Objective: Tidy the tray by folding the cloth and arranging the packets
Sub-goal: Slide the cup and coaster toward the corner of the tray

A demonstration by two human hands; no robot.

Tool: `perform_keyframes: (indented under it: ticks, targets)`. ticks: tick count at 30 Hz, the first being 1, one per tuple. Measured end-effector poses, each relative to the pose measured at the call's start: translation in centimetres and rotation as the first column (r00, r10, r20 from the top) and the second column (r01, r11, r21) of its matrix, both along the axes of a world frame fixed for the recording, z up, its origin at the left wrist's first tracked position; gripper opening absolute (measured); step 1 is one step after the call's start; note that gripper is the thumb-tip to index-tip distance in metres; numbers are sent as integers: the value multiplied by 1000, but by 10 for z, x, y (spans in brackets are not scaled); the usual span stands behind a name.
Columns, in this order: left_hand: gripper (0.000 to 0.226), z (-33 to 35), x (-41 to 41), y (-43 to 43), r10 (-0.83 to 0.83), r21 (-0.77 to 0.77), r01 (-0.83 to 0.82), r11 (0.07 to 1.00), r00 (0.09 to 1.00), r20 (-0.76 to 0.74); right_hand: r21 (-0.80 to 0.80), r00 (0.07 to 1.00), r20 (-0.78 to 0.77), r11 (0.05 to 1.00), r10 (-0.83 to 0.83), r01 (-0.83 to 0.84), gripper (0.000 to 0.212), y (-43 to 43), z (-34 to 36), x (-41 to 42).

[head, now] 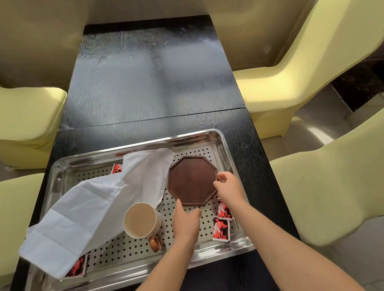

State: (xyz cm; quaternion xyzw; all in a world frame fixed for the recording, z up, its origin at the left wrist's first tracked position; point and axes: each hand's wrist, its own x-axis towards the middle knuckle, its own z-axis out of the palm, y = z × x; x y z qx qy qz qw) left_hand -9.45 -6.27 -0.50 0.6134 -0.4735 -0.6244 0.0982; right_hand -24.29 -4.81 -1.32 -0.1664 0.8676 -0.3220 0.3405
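The tray point(165, 140) sits on the near end of the bench point(145, 78), with chairs on the left point(24, 117) and right point(298, 73). In the tray, the dish point(192, 180) lies at the far right. The cloth point(93, 207) runs from beside the dish's left edge down across the tray and spills over its near-left rim. The mug point(140, 219) stands at the near middle, against the cloth's right edge.

Two packets point(221, 230) lie one behind the other in the near-right corner. One packet point(117, 168) peeks out behind the cloth at the far left, and another point(77, 268) lies partly under it at the near left.

The left hand point(186, 223) grips the dish's near edge and the right hand point(228, 188) its right edge.
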Motion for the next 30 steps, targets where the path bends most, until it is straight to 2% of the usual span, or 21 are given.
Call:
perform_keyframes:
  ticks: [6, 14, 18, 21, 27, 30]
  targets:
    - [40, -3, -5, -12, 160, 80, -153, 985, 983, -92, 17, 1000, -13, 1000, 23, -23, 44, -1, -9, 6]
    - [23, -10, -19, -24, 156, 66, -149, 987, 979, -131, -27, 999, -39, 999, -37, 36, 49, -9, -13, 5]
    - [23, -12, -22, -28, 164, 52, -158, 986, 975, -149, -44, 997, -44, 997, -67, 65, 49, -10, -14, 5]
    - [35, -14, -24, -34, 189, 35, -186, 982, 968, -164, -60, 996, -48, 996, -73, 70, 49, -10, -15, 5]
    - [23, -11, -31, -37, 217, 65, -207, 976, 948, -232, -91, 995, -65, 993, -81, 75, 49, -18, -12, 1]
    - [28, -13, -29, -40, 232, 104, -211, 972, 934, -272, -94, 997, -60, 994, -56, 50, 52, -15, -11, 1]
